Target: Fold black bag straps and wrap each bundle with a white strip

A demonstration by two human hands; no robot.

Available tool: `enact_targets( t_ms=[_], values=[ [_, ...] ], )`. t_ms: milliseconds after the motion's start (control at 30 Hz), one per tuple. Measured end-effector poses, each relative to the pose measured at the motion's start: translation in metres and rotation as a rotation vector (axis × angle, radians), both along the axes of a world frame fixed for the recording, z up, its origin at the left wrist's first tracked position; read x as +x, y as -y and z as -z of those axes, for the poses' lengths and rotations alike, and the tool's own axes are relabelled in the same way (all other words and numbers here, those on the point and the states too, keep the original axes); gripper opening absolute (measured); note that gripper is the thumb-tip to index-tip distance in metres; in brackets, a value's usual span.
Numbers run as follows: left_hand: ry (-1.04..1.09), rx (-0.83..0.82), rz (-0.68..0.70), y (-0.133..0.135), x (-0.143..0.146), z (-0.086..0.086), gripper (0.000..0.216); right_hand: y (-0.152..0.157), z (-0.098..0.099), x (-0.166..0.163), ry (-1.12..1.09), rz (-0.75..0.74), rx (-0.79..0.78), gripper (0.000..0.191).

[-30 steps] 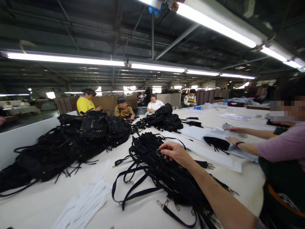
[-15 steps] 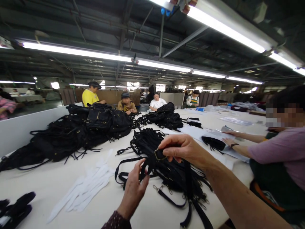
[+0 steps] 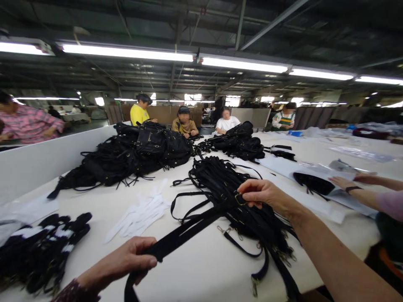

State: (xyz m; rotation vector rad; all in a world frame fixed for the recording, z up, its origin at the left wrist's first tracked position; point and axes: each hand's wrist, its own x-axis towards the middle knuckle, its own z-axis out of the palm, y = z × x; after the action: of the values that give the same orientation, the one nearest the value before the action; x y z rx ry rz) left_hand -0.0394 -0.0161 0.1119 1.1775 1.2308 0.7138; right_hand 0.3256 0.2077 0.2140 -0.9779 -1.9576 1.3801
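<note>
A black strap (image 3: 192, 228) runs taut between my two hands, slanting down to the left. My right hand (image 3: 267, 195) pinches its upper end at a brass-coloured buckle (image 3: 241, 199). Lower down, my left hand (image 3: 126, 258) is closed round the strap, thumb on top, and a tail of it hangs below the fingers. Under and behind the buckle lies a heap of black straps (image 3: 214, 172), several with metal snap hooks at their near ends. One loose strap with a hook (image 3: 242, 245) lies on the near side of the heap.
Black bags (image 3: 151, 144) are piled at the back left of the white table (image 3: 195, 268). White strips (image 3: 138, 214) and bundled black straps (image 3: 40, 247) lie on the left. A co-worker's hands (image 3: 343, 182) are at a black piece on the right. Other people sit behind.
My left hand has closed on the strap and drawn away down and left, stretching it out. My right hand keeps the buckle. The view has turned left.
</note>
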Motion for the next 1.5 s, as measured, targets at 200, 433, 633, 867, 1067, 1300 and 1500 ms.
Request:
enact_targets(
  t_ms=[200, 433, 633, 867, 1067, 1300, 1500],
  values=[
    [-0.3, -0.034, -0.077, 0.039, -0.068, 0.047, 0.025, -0.024, 0.058, -0.006, 0.236, -0.084, -0.09, 0.043],
    [-0.92, 0.349, -0.2, 0.076, -0.116, 0.109, 0.03, -0.043, 0.152, -0.017, 0.508, -0.299, -0.034, 0.029],
    [-0.906, 0.436, -0.259, 0.099, -0.111, 0.137, 0.025, -0.044, 0.204, -0.025, 0.703, -0.298, 0.343, 0.029],
    [-0.992, 0.378, -0.302, 0.138, -0.115, 0.131, 0.018, -0.061, 0.233, -0.009, 0.652, -0.258, 0.427, 0.029],
    [-1.062, 0.408, -0.296, 0.154, -0.112, 0.146, 0.023, -0.062, 0.238, -0.008, 0.66, -0.236, 0.472, 0.028],
    [-1.231, 0.571, -0.415, 0.165, -0.13, 0.175, 0.024, -0.045, 0.224, -0.012, 0.728, -0.177, 0.529, 0.03],
    [-1.322, 0.537, -0.545, 0.175, -0.161, 0.193, 0.04, -0.027, 0.218, -0.014, 0.777, -0.114, 0.57, 0.031]
  ],
)
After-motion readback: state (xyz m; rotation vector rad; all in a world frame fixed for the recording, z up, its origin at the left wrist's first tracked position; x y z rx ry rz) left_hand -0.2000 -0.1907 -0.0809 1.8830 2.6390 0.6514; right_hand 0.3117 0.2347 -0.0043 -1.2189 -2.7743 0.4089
